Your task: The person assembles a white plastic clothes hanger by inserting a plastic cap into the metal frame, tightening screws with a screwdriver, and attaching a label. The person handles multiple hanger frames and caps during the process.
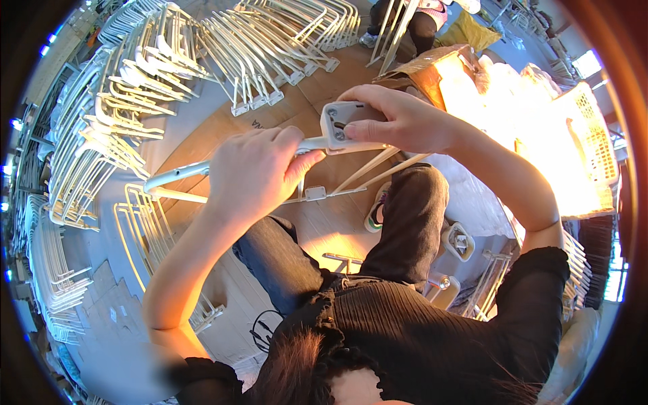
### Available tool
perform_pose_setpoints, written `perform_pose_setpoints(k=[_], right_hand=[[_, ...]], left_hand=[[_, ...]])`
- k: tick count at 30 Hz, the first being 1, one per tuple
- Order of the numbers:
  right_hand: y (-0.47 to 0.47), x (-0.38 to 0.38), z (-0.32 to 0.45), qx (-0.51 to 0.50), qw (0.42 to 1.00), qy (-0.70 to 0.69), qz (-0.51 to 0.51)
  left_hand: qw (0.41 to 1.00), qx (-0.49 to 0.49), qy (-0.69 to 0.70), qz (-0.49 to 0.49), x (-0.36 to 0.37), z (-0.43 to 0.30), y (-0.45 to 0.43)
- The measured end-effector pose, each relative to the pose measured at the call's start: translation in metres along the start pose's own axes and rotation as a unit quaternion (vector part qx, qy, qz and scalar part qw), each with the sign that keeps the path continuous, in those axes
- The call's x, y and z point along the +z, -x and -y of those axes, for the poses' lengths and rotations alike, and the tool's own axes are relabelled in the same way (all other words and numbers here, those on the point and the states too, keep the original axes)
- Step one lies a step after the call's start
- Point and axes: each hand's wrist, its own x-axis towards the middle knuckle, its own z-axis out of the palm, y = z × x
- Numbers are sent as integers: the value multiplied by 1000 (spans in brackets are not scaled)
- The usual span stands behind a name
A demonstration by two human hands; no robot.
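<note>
A white tubular metal frame (177, 173) lies across in front of me, with a white plastic housing (349, 112) at its upper end. My left hand (253, 169) is closed around the tube just left of the housing, its thumb pointing toward the joint. The fingers of my right hand (392, 119) wrap over the housing, the thumb pressing by its recessed opening, where screw heads show. Below the hands, thin legs of the frame and a small white plate (315, 193) are visible. Part of the tube is hidden behind my left hand.
Rows of bent white metal frames (273, 50) stand ahead and left. Cardboard (202, 131) covers the floor. At right, a cardboard box (430, 71) and a yellow basket (597, 136) stand in strong glare. Another person's leg (422, 33) shows at the top. A white housing (459, 241) lies beside my knee.
</note>
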Motion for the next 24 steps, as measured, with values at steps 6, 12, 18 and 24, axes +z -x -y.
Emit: perform_pose_setpoints(k=[6, 12, 18, 24], right_hand=[[-9, -8, -4, -14, 999, 17, 36], [-12, 0, -5, -33, 995, 88, -36], [-10, -3, -5, -15, 996, 88, 8], [-11, -3, -2, 1, 997, 77, 7]], left_hand=[[999, -34, -3, 21, -2, 0, -5], [999, -41, -25, 25, -2, 2, -12], [999, -38, -25, 23, -1, 5, -8], [998, -51, -20, 39, 0, 4, -8]])
